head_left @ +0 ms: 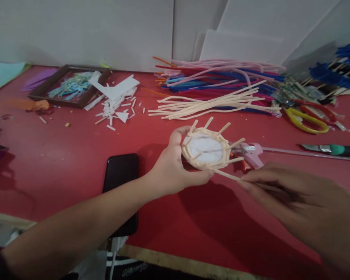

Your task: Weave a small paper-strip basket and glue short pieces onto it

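My left hand (175, 167) grips a small round woven piece (205, 149) with a white disc in its middle, cream pipe-cleaner coils around it and short cream spokes sticking out. It is held above the red table (61, 155). My right hand (282, 190) pinches the loose end of a cream strand (226, 175) that runs from the lower edge of the woven piece toward my fingers. Both hands are close together at the centre right.
A black phone (121, 182) lies under my left forearm. A pink glue gun (251, 153) sits behind the woven piece. Cream and coloured pipe cleaners (216, 91), yellow-and-red scissors (309, 116), a green-handled knife (332, 149), white foam scraps (116, 101) and a brown tray (70, 85) lie farther back.
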The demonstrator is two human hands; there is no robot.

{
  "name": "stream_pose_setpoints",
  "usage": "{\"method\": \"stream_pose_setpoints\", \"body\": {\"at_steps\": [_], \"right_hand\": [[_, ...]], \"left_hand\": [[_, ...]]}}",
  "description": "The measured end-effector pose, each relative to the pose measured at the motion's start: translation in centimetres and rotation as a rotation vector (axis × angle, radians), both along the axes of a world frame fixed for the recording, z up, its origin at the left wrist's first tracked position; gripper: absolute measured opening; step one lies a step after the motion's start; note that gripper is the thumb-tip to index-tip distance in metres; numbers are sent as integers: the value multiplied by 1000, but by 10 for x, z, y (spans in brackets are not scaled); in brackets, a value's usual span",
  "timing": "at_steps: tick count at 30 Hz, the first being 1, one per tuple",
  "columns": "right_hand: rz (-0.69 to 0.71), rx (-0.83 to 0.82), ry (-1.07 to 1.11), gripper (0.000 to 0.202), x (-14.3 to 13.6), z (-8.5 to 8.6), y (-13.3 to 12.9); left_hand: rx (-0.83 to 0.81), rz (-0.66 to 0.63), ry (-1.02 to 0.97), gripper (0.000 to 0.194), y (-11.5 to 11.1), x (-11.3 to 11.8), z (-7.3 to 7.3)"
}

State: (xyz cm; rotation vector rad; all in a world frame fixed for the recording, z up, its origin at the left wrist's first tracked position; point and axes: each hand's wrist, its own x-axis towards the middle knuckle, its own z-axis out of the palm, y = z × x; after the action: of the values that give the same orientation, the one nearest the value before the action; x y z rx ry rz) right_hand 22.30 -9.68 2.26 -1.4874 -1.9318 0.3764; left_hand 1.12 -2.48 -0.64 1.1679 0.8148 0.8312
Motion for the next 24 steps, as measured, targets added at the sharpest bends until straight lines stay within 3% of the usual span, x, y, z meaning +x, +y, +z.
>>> {"method": "stream_pose_setpoints", "body": {"at_steps": [8,24], "right_hand": [[-62,15,-67,12,9,-10,-4],[-107,41,21,18,5,-6,1]], "left_hand": [[61,-56,59,86,2,-1,-1],[-58,-127,-13,84,3,0,-2]]}}
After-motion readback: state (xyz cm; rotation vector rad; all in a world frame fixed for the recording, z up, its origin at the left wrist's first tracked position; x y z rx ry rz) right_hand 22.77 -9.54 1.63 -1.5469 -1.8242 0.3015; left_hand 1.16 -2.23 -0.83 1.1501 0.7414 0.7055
